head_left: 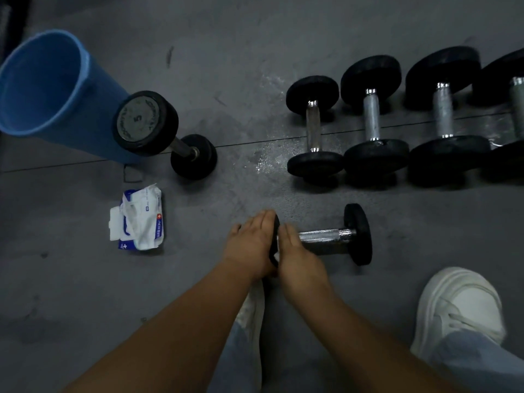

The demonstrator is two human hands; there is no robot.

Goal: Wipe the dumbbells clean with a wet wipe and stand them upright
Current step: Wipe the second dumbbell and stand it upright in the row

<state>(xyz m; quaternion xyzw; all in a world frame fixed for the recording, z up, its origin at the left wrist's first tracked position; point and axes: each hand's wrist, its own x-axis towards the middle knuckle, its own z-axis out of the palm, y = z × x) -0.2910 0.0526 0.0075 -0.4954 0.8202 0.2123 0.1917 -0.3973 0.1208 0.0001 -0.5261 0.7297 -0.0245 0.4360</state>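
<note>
A small black dumbbell [329,235] with a chrome handle lies on its side on the grey floor in front of me. My left hand [252,245] lies flat against the outer face of its left head, fingers straight. On the inner side of that head my right hand [297,256] lies over the handle's left end, fingers extended. The head between my hands is mostly hidden, and no wipe shows in either hand. Another dumbbell [146,123], marked 5, stands upright at the left. An opened pack of wet wipes [140,219] lies on the floor to my left.
A blue bin [42,83] stands at the far left, right behind the upright dumbbell. Several larger dumbbells [371,117] lie side by side in a row at the back right. My white shoe [459,307] is planted at the lower right.
</note>
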